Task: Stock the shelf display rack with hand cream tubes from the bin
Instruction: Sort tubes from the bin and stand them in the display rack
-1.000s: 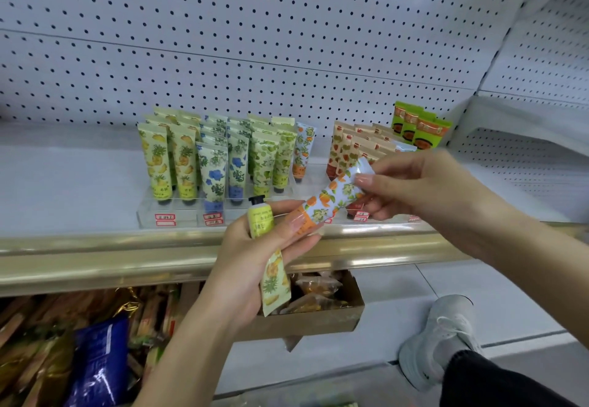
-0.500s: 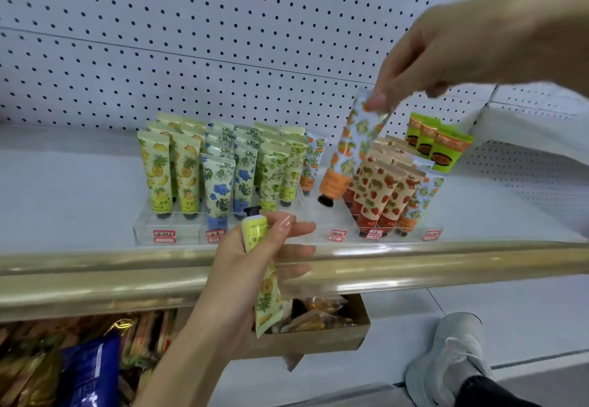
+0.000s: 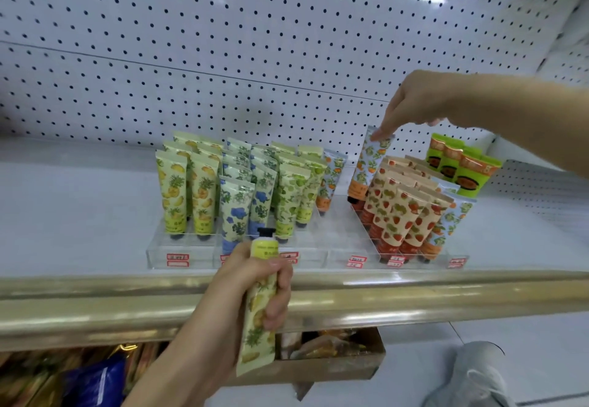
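My left hand [image 3: 251, 292] grips a yellow pineapple-print hand cream tube [image 3: 259, 308], cap up, in front of the shelf's gold edge. My right hand [image 3: 411, 104] reaches over the clear display rack [image 3: 338, 247] and pinches the top of an orange-print tube [image 3: 366, 164], which stands cap down in a back slot left of the strawberry-print tubes [image 3: 401, 215]. Pineapple tubes [image 3: 188, 190], blue-flower tubes [image 3: 242, 202] and green-fruit tubes [image 3: 296, 193] fill the rack's left rows.
Green tubes with orange labels [image 3: 459, 164] stand behind the rack at right. A gold rail [image 3: 446, 298] edges the shelf. Below it a cardboard bin [image 3: 331, 365] holds packets, with more packets at lower left [image 3: 63, 381]. A grey shoe [image 3: 478, 378] is at lower right.
My right hand took the orange-print tube from my left hand, carried it up over the rack and lowered it into a back slot. My left fingers closed round the yellow tube.
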`<state>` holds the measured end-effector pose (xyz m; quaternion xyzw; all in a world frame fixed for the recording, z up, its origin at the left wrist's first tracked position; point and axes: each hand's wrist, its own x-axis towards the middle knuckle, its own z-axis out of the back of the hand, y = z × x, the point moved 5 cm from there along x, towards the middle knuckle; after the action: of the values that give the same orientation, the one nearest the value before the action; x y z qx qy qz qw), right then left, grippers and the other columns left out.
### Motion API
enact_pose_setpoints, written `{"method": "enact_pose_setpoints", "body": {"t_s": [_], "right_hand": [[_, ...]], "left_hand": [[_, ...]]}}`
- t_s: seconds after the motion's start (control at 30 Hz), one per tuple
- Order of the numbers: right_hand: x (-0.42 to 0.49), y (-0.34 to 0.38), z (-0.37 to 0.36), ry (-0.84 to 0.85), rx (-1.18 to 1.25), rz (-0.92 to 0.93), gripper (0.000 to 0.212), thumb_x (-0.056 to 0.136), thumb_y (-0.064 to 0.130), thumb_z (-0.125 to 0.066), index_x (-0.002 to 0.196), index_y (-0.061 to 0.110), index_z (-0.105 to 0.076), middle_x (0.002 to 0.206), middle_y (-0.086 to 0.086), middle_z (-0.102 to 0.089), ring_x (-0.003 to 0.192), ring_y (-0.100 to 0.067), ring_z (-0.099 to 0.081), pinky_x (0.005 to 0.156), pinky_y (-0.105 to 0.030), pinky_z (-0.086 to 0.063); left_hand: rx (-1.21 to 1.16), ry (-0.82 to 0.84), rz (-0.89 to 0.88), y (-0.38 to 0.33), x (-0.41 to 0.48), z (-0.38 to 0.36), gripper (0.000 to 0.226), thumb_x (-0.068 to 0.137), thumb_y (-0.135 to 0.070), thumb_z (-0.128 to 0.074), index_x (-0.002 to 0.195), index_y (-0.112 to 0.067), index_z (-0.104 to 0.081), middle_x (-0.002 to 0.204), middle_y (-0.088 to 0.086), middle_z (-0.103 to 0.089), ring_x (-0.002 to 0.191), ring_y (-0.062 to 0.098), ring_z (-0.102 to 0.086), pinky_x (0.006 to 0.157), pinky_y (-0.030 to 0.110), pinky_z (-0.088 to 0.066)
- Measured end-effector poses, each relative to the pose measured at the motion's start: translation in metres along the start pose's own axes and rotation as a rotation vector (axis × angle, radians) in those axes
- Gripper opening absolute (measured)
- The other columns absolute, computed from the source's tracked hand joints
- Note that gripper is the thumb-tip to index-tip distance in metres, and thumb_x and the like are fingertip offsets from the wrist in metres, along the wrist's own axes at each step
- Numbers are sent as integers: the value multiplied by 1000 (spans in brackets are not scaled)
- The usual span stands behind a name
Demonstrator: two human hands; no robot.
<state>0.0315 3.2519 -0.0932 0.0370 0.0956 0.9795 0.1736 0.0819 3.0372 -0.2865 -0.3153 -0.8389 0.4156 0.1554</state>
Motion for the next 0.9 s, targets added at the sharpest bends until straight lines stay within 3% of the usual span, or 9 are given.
{"method": "enact_pose_setpoints", "body": {"t_s": [0.13,0.23,0.37,0.47,0.53,0.6,0.7,0.8,0.9], "right_hand": [[8,-3,-11,-9,97,7,55,71,26,-82,105,-14,-62,86,-26,-42,78,-23,-34,76,-47,-46],[11,-5,-17,-6,153,-6,56,73,23,-81,105,-17,-58,77,-12,-37,67,-21,-30,70,-35,-31],[12,-5,-26,13,167,-22,44,73,21,-80,90,-15,-61,70,-9,-36,58,-18,-26,58,-27,-27],[17,-5,-32,9,157,-25,43,73,21,-81,93,-13,-63,66,-18,-46,62,-20,-32,61,-35,-40],[20,-4,-36,17,179,-11,50,74,20,-80,99,-18,-61,80,-21,-50,70,-21,-35,67,-36,-39],[22,-3,-38,10,176,0,39,74,20,-80,89,-12,-64,81,-16,-54,69,-21,-40,63,-28,-35],[27,-1,-37,-24,175,23,39,73,20,-81,95,-10,-68,113,-20,-64,93,-29,-55,73,-33,-42],[30,0,-38,-31,158,37,37,73,20,-81,95,-8,-70,115,-21,-65,111,-33,-57,84,-38,-47],[32,0,-38,-38,163,44,37,72,20,-81,94,-8,-70,106,-21,-67,100,-31,-60,85,-39,-49]], "left_hand": [[68,-125,-87,0,-5,10,51,56,-24,-75,84,-1,-41,45,14,-44,33,19,-38,33,24,-34],[119,-179,-107,-1,-12,6,45,65,-10,-82,89,-3,-44,54,11,-52,41,19,-45,38,24,-38],[155,-207,-134,-3,-17,3,34,70,-22,-71,90,-2,-51,59,10,-57,47,20,-51,41,25,-43],[179,-226,-155,-4,-16,6,30,73,-13,-78,88,-1,-54,66,12,-61,51,21,-56,45,28,-50],[172,-219,-173,-5,-15,6,29,69,-15,-73,88,-2,-56,70,12,-65,54,21,-59,50,31,-53],[176,-212,-177,-4,-14,6,30,66,-19,-66,89,-2,-57,72,12,-67,56,21,-60,52,32,-55],[180,-201,-176,-3,-12,7,36,62,-21,-75,89,-2,-58,73,13,-67,56,21,-60,53,33,-55],[179,-197,-176,-2,-11,9,49,49,-32,-77,87,-5,-61,75,15,-67,57,22,-61,53,34,-55],[171,-187,-169,-1,-10,11,43,48,-32,-78,82,-9,-66,75,16,-68,57,23,-61,53,34,-55]]}}
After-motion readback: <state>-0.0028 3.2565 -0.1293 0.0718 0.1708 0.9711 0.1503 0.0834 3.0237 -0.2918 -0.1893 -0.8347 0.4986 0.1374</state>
